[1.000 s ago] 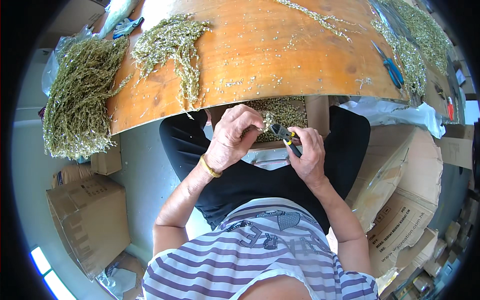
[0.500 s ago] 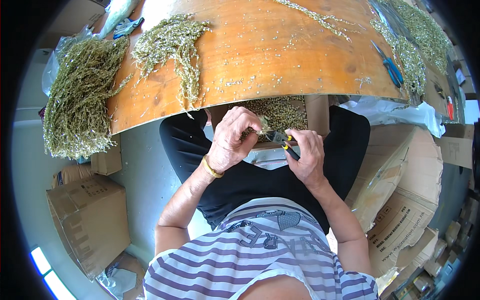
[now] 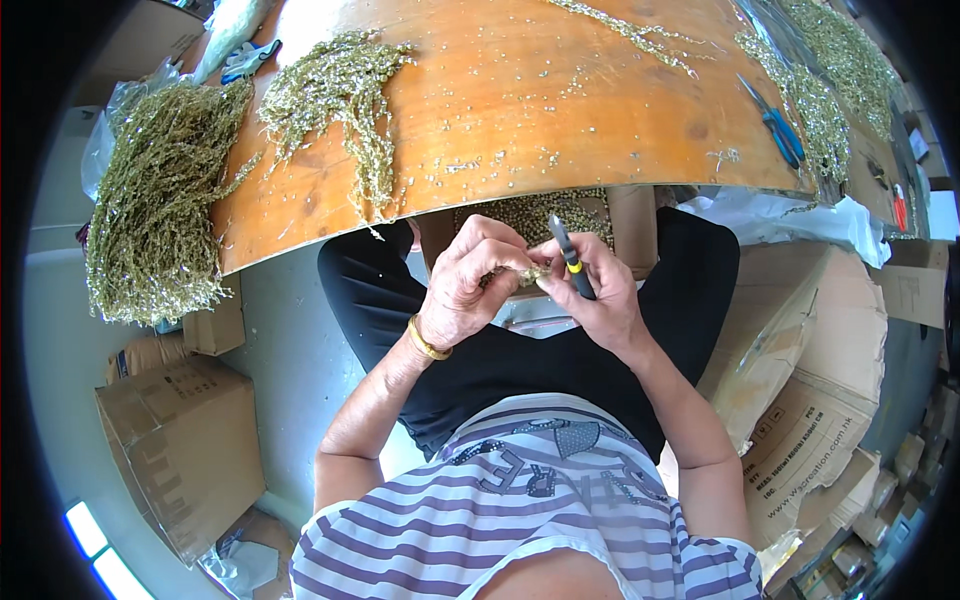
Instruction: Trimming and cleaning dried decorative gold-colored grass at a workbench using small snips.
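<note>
My left hand (image 3: 468, 285) is closed, pinching the end of a short gold beaded strand (image 3: 530, 274) over my lap. My right hand (image 3: 608, 300) grips a pair of cutting pliers (image 3: 575, 262) with black and yellow handles, their jaws tilted up and away from the strand. Its thumb and fingertips also meet at the strand, close to the left fingertips. Just beyond both hands, partly under the table edge, a cardboard box (image 3: 634, 225) holds many loose gold beads (image 3: 530, 207). My hands hide part of it.
The wooden table (image 3: 480, 110) carries scattered beads, a beaded bundle (image 3: 340, 95) and blue-handled pliers (image 3: 783, 137). A thick beaded bunch (image 3: 160, 200) hangs off its left edge. Cardboard boxes (image 3: 185, 450) stand on the left floor; torn cardboard (image 3: 810, 430) lies at right.
The pliers' jaws have swung from pointing left at the strand to pointing up, away from it. My right fingertips have moved left to the strand beside my left hand.
</note>
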A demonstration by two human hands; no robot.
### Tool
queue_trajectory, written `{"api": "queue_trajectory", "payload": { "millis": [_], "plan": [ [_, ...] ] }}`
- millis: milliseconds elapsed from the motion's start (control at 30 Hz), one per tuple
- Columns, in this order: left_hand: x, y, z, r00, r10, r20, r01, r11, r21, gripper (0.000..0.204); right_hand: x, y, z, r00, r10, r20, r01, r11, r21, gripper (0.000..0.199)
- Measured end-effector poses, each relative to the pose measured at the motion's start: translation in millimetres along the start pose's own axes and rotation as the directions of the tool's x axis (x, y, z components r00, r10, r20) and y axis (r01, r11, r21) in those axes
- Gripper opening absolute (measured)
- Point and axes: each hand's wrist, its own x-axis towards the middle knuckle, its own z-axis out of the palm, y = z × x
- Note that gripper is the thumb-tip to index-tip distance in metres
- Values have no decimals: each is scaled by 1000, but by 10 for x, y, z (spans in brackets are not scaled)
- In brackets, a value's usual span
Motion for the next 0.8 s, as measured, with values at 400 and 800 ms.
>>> {"api": "queue_trajectory", "payload": {
  "millis": [400,800],
  "plan": [
    [-39,-58,-66,709,-520,477,705,536,-465,18,-67,22,23,961,-227,-156,138,886,-443,36],
    [-115,-98,46,896,-328,298,444,667,-599,18,-66,5,26,997,-74,-19,72,996,-59,34]
  ]
}}
